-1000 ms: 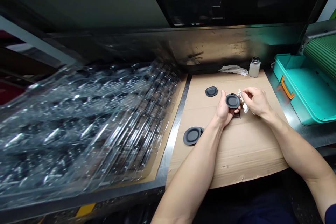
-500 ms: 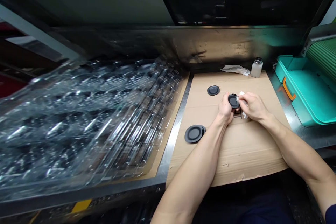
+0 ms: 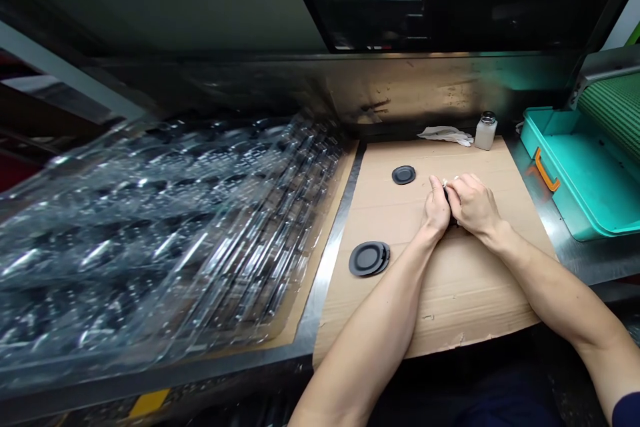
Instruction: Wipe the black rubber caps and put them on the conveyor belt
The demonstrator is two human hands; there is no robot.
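Both hands meet over the brown cardboard sheet [image 3: 450, 293]. My left hand [image 3: 436, 208] is closed around a small dark round part, now almost hidden between the two hands. My right hand [image 3: 471, 203] presses against it with fingers curled on a white cloth, of which only a scrap shows at the fingertips. A single dark disc [image 3: 403, 175] lies on the cardboard beyond the hands. A stack of similar dark discs [image 3: 369, 258] lies nearer, left of my left forearm.
A wide pile of clear plastic blister trays [image 3: 165, 227] covers the left of the bench. A teal bin [image 3: 585, 173] with an orange handle stands at the right. A small capped bottle [image 3: 485, 129] and a crumpled white cloth [image 3: 445, 135] sit at the back of the cardboard.
The hands have closed together. The round part, plainly visible in my left hand a second ago, is now covered by my right hand with the cloth.
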